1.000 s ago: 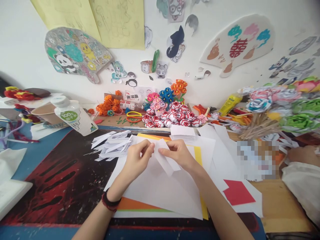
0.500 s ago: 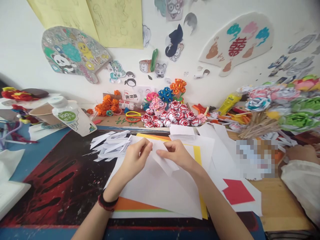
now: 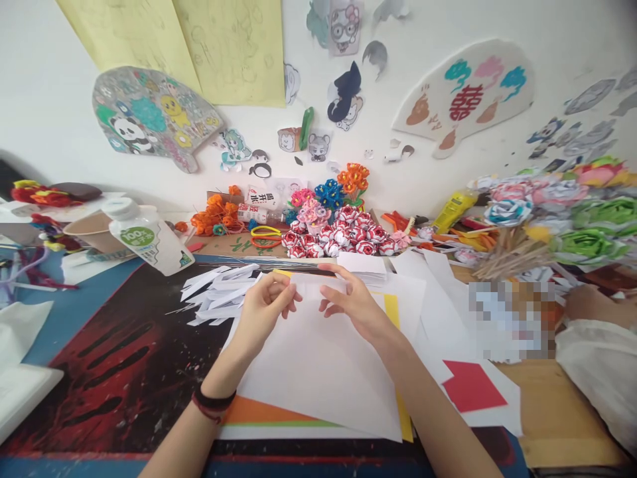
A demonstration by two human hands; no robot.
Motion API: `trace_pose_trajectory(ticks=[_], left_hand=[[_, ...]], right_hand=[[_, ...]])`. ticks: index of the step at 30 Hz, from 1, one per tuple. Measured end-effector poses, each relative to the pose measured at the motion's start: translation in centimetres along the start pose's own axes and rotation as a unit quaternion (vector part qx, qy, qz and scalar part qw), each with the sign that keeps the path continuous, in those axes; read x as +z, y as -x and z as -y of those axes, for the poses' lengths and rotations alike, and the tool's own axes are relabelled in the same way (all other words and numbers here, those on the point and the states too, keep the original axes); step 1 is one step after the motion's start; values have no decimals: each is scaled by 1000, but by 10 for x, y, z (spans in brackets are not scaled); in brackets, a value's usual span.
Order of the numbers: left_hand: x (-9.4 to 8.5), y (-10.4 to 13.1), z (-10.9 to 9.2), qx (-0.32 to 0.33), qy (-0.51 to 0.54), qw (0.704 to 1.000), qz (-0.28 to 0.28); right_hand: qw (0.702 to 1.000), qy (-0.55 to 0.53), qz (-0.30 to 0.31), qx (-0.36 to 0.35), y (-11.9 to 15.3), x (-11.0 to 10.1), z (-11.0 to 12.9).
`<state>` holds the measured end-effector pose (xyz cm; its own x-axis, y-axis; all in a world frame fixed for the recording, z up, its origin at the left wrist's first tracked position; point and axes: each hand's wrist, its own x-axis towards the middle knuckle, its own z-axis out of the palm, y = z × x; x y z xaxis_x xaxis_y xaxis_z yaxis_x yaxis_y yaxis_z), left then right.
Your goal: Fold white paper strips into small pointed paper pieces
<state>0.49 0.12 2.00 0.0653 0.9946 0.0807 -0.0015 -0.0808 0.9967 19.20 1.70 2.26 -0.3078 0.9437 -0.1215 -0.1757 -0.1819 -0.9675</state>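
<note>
My left hand [image 3: 269, 300] has its thumb and fingertips pinched together over the white sheets. A slip of white paper [image 3: 309, 284] appears at its fingertips, though its outline blends into the white sheet behind. Facing it, my right hand [image 3: 347, 300] is open, with the index finger stretched out and the thumb apart. Beneath both hands lies a large white sheet [image 3: 323, 378], on top of yellow and orange sheets [image 3: 271, 410]. Left of my left hand is a loose pile of narrow white paper strips [image 3: 219, 292]. A stack of small white papers [image 3: 365, 265] sits behind my right hand.
A white bottle [image 3: 152, 240] stands tilted in view at the left. Red-and-white paper flowers [image 3: 343, 232] line the wall side. To the right are a red paper piece [image 3: 475, 386], a bundle of sticks [image 3: 515, 252] and another person's sleeve [image 3: 597, 365].
My right hand has let go of the white slip and spread its fingers. The slip no longer hangs down between my hands. My left hand has shifted slightly left, still pinched.
</note>
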Motion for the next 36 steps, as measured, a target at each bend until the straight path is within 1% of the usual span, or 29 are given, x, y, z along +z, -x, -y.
trace_pose_trajectory(ticks=[2,5,7,9,11,14,18,19,21,24,26,28,31,33,36], left_hand=[[2,0,-2,-9,27,1000,-8],[6,2,-4,-22,48,998,-13],[9,3,-4,-28,54,998,-10],[11,4,-2,-27,56,998,-4],[13,4,1,-25,40,999,3],[12,4,4,-14,-59,998,-9],[8,3,6,33,-211,977,-22],[8,3,6,39,-233,972,-21],[7,3,6,43,-250,967,-26],[6,3,8,50,-225,972,-43],[6,3,8,54,-207,975,-52],[6,3,8,49,-200,977,-54],[7,3,5,33,-182,982,-40],[7,3,2,18,-159,987,-30],[7,4,-2,-7,-118,993,-19]], right_hand=[[999,-51,0,17,-2,1,-4],[992,-121,-30,1,-4,5,-11],[993,-116,-33,-14,-5,9,-15],[997,-71,-18,-27,-5,12,-17],[999,-16,-24,-45,-5,13,-19],[992,75,-70,-70,-7,8,-21],[968,223,-83,-76,-8,0,-19],[964,241,-81,-77,-8,-1,-18],[968,231,-66,-78,-7,-1,-16],[986,152,-30,-61,-8,1,-15],[991,124,-22,-49,-8,2,-15],[990,125,-23,-53,-8,3,-15],[988,131,-13,-79,-5,2,-14],[986,135,-6,-96,-2,0,-11],[985,137,-9,-101,0,-1,-8]])
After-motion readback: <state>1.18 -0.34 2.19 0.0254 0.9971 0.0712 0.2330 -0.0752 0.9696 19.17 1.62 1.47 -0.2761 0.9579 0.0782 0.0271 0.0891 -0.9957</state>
